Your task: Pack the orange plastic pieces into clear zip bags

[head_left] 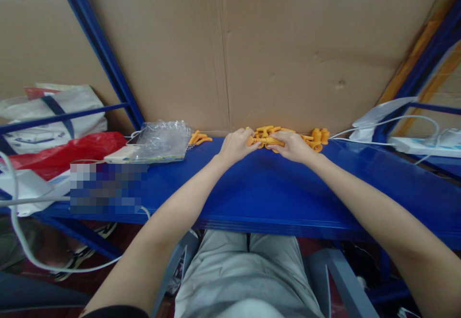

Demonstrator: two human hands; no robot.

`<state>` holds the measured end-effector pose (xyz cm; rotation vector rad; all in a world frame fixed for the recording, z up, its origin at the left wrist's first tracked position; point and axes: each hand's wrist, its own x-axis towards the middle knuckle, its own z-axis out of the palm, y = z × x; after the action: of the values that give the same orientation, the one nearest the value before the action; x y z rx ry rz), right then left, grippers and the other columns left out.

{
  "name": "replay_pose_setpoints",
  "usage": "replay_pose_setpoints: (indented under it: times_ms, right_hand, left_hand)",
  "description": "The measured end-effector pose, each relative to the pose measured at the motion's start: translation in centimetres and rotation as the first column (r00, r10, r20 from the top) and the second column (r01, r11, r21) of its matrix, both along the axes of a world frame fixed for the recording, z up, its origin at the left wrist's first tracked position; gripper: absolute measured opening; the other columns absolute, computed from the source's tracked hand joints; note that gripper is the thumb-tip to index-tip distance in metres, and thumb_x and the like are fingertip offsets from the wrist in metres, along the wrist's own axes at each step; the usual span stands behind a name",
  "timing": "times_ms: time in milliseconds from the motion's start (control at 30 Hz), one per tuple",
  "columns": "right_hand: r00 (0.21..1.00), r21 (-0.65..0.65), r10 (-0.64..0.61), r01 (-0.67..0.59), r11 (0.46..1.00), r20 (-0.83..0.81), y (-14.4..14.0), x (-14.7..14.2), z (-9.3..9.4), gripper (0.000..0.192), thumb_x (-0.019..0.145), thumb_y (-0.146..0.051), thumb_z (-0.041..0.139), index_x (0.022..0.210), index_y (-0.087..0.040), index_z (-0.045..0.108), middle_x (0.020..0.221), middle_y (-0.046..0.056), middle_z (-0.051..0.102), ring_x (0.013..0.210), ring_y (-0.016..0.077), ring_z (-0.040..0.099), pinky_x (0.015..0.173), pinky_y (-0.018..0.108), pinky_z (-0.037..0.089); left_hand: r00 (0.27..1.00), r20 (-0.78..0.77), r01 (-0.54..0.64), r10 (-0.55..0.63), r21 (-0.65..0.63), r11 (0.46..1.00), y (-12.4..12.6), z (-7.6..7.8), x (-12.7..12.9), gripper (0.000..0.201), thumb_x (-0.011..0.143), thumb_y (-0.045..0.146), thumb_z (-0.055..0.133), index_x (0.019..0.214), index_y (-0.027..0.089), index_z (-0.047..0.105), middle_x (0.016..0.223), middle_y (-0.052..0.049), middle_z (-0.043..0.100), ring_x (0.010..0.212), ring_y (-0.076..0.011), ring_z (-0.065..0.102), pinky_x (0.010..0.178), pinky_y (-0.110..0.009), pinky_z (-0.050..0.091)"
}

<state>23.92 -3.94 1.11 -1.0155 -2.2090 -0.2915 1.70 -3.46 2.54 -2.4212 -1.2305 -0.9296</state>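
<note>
At the far edge of the blue desk (273, 193), hard against the cardboard backing (273, 54), lies a heap of small orange plastic parts (268, 135). Both hands are in it: the left hand (236, 146) curls over the heap's left end with a piece under its fingertips, and the right hand (293, 147) has its grip closed on an orange piece in the middle of the pile — the two hands almost meet over the same part. This looks like the picking or joining stage, with pieces being drawn out of the heap. A few more orange bits (200, 138) lie apart to the left, beside a clear plastic bag (162, 141), and another cluster (319, 138) stands just to the right. Any next move calls for a fine pinch — the parts are small and tangled together, so one must be freed without dragging its neighbours.
</note>
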Motion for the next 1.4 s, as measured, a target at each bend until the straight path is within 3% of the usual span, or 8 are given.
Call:
replay_pose_setpoints:
  times_ms: [400, 533, 633, 733, 867, 1067, 1233, 1400]
  right_hand:
    - [0.991, -0.067, 0.024, -0.033, 0.997, -0.128, 1.1, 0.6, -1.0, 0.038, 0.086, -0.033, 0.062, 0.121, -0.018, 0.064, 0.121, 0.014, 0.068, 0.107, 0.0281, 0.066, 0.091, 0.045, 0.053]
    - [0.971, -0.116, -0.133, 0.111, 0.987, -0.197, 1.5, 1.4, -0.5, 0.043, 0.084, -0.04, 0.067, 0.119, -0.015, 0.067, 0.109, 0.014, 0.072, 0.09, 0.0261, 0.069, 0.082, 0.042, 0.055]
    - [0.904, -0.14, -0.315, 0.285, 0.948, -0.291, 1.7, 2.7, 0.3, 0.049, 0.082, -0.047, 0.068, 0.117, -0.012, 0.069, 0.1, 0.016, 0.073, 0.084, 0.0267, 0.069, 0.077, 0.041, 0.055]
    - [0.816, -0.195, -0.455, 0.412, 0.89, -0.355, 1.8, 3.7, 0.9, 0.052, 0.083, -0.051, 0.065, 0.114, -0.01, 0.07, 0.092, 0.015, 0.074, 0.081, 0.028, 0.069, 0.074, 0.041, 0.053]
    - [0.771, -0.252, -0.55, 0.49, 0.834, -0.322, 1.9, 3.7, 1.2, 0.047, 0.086, -0.053, 0.058, 0.107, -0.014, 0.074, 0.088, 0.014, 0.074, 0.085, 0.032, 0.07, 0.074, 0.042, 0.052]
    - [0.775, -0.222, -0.606, 0.569, 0.792, -0.177, 3.2, 1.4, 1.4, 0.039, 0.088, -0.049, 0.056, 0.104, -0.019, 0.075, 0.101, 0.015, 0.075, 0.1, 0.0368, 0.068, 0.077, 0.044, 0.051]
    - [0.774, -0.172, -0.625, 0.605, 0.777, -0.103, 4.3, -1.6, 1.9, 0.041, 0.092, -0.047, 0.053, 0.108, -0.016, 0.073, 0.104, 0.017, 0.074, 0.098, 0.0341, 0.068, 0.076, 0.04, 0.047]
    - [0.797, -0.032, -0.597, 0.601, 0.798, 0.096, 5.1, -4.7, 1.6, 0.043, 0.098, -0.044, 0.045, 0.114, -0.012, 0.069, 0.104, 0.019, 0.074, 0.097, 0.0308, 0.068, 0.084, 0.041, 0.041]
  left_hand:
    - [0.998, 0.057, -0.023, 0.027, -0.06, 0.998, 2.1, -1.1, -1.3, 0.03, 0.09, 0.041, 0.061, 0.113, 0.022, 0.063, 0.113, -0.008, 0.07, 0.103, -0.0233, 0.066, 0.085, -0.031, 0.05]
    - [0.987, 0.158, 0.004, 0.005, -0.058, 0.998, 3.4, -1.5, -2.1, 0.046, 0.095, 0.036, 0.053, 0.139, 0.024, 0.047, 0.124, -0.009, 0.064, 0.11, -0.0221, 0.064, 0.094, -0.034, 0.049]
    - [0.979, 0.16, -0.111, 0.127, -0.106, 0.988, 4.3, -1.8, -3.1, 0.052, 0.094, 0.028, 0.05, 0.145, 0.02, 0.041, 0.129, -0.012, 0.061, 0.118, -0.0246, 0.06, 0.1, -0.037, 0.047]
    - [0.943, 0.094, -0.299, 0.318, -0.175, 0.938, 4.9, -2.1, -4.3, 0.055, 0.091, 0.023, 0.048, 0.145, 0.019, 0.041, 0.141, -0.015, 0.053, 0.132, -0.0285, 0.05, 0.108, -0.043, 0.042]
    - [0.848, 0.006, -0.505, 0.53, -0.296, 0.811, 5.6, -2.7, -5.6, 0.063, 0.088, 0.024, 0.048, 0.15, 0.018, 0.036, 0.158, -0.016, 0.035, 0.145, -0.0326, 0.032, 0.115, -0.054, 0.032]
    - [0.763, -0.131, -0.608, 0.634, -0.48, 0.632, 6.6, -3.6, -6.8, 0.068, 0.088, 0.03, 0.045, 0.154, 0.02, 0.031, 0.163, -0.014, 0.026, 0.152, -0.0317, 0.017, 0.118, -0.062, 0.021]
    - [0.774, -0.176, -0.588, 0.608, -0.557, 0.587, 7.1, -4.0, -7.4, 0.058, 0.092, 0.033, 0.036, 0.147, 0.02, 0.045, 0.155, -0.014, 0.042, 0.147, -0.0324, 0.032, 0.118, -0.065, 0.017]
    - [0.775, -0.156, -0.583, 0.613, -0.553, 0.595, 7.4, -4.2, -7.6, 0.06, 0.091, 0.037, 0.037, 0.149, 0.022, 0.043, 0.161, -0.011, 0.031, 0.148, -0.0326, 0.027, 0.118, -0.065, 0.018]
